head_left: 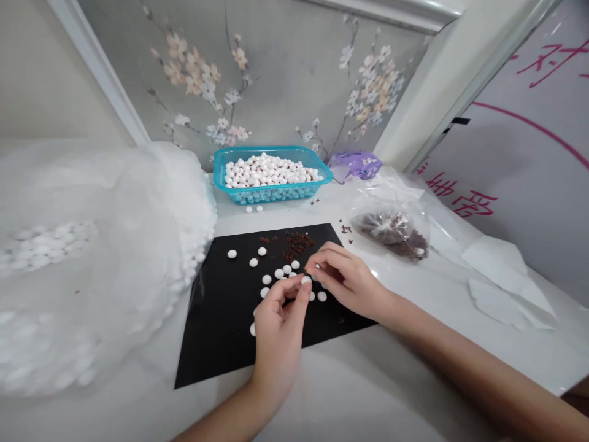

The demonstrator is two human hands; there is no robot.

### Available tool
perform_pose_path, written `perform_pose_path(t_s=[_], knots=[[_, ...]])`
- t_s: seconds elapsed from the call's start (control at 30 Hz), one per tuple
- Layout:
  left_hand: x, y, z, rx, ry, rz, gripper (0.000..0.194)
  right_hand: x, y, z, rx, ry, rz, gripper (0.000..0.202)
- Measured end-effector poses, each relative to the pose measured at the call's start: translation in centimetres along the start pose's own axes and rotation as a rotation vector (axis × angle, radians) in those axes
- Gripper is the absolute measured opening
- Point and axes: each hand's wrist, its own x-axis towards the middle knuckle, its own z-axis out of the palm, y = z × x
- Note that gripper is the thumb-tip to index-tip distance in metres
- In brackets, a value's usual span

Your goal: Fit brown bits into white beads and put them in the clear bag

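Over the black mat [221,331], my left hand [283,325] pinches a white ball [306,280] between thumb and fingertips. My right hand [347,276] is closed just right of that ball, its thumb and index finger pressed around a tiny dark piece that is hard to make out. Several loose white balls [279,274] lie on the mat around both hands, some partly hidden by them. Behind the hands sits a small pile of reddish-brown pieces [298,244].
A teal basket [324,179] full of white balls stands at the back. On the left is a large clear bag [115,245] of white balls. At right lie a plastic bag of brown pieces [391,230], a purple packet [355,166] and white paper [510,276].
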Motion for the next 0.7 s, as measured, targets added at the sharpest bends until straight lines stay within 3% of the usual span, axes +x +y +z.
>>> perform_pose_path(t_s=[0.33,0.53,0.7], knots=[[-0.20,0.04,-0.14,0.064,0.013,0.015,0.017,-0.22,-0.15,-0.29,0.032,-0.097,0.002,0.010],[-0.07,-0.23,-0.02,-0.020,0.036,-0.034,0.023,-0.57,-0.14,-0.86,0.009,-0.179,-0.002,0.026],[0.06,-0.25,0.03,-0.058,0.043,-0.053,0.029,-0.60,0.26,-0.93,-0.020,-0.221,0.006,0.020]])
